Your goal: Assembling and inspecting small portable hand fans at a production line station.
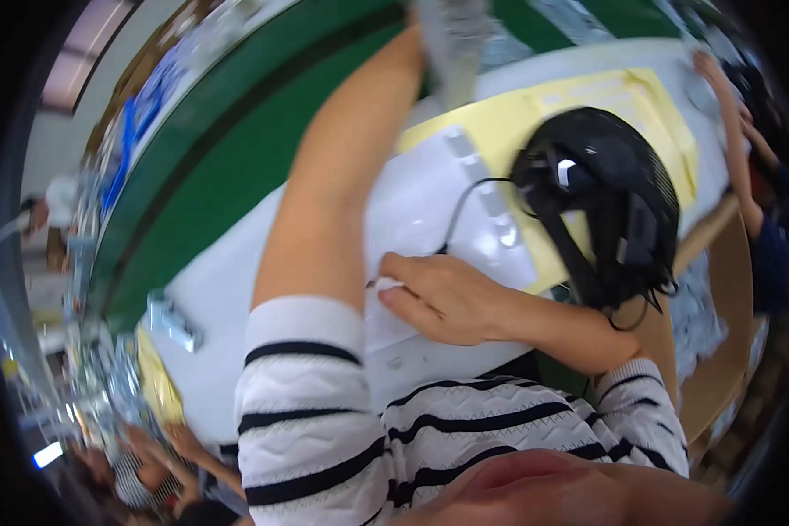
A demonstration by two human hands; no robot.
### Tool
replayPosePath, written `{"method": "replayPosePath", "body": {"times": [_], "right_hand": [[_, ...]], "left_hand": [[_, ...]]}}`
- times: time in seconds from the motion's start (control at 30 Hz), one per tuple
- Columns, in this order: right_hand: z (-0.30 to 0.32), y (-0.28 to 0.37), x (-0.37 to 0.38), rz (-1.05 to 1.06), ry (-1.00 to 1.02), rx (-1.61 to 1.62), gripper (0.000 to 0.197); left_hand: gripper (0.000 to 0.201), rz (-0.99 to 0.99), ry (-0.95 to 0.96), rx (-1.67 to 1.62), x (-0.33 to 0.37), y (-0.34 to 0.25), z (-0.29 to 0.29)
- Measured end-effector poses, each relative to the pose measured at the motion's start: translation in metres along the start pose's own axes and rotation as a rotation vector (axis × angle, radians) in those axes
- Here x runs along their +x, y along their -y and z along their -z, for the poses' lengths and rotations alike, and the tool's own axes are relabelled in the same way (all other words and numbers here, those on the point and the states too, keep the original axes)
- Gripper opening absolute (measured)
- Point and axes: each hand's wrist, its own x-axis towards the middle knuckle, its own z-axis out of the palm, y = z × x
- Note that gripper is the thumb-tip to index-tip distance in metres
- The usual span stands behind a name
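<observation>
My left arm stretches across the white table to the top edge of the view. My left hand (417, 19) is mostly cut off there and smeared, its fingers hidden, beside a blurred grey-white pack (458, 48). Closer in, my right hand (443, 300) is closed in a pinch on a small white piece (387, 283), its exact kind unclear. Under this hand lies a glossy white sheet (425, 206), with a row of pale rectangular pieces along its right edge. A black mesh dome-shaped thing with straps (600, 167) sits to the right; its thin cable runs toward my right hand.
Yellow sheeting (675, 131) lies beneath the black thing. A green conveyor belt (193, 210) curves past the table's far side. At left rests a small clear pack (174, 320). A cardboard box (728, 307) holding plastic packs stands at right. Other people work at both sides.
</observation>
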Motion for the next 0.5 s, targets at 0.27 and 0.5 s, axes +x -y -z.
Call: {"method": "replayPosePath", "body": {"times": [0.27, 0.5], "right_hand": [[0.008, -0.016, -0.023, -0.119, -0.151, -0.206, 0.027], [0.008, -0.004, -0.028, -0.157, -0.116, -0.008, 0.02]], "left_hand": [[0.023, -0.413, -0.505, -0.356, -0.206, -0.024, 0.111], [0.029, -0.542, -0.79, -0.22, -0.517, 0.013, 0.043]]}}
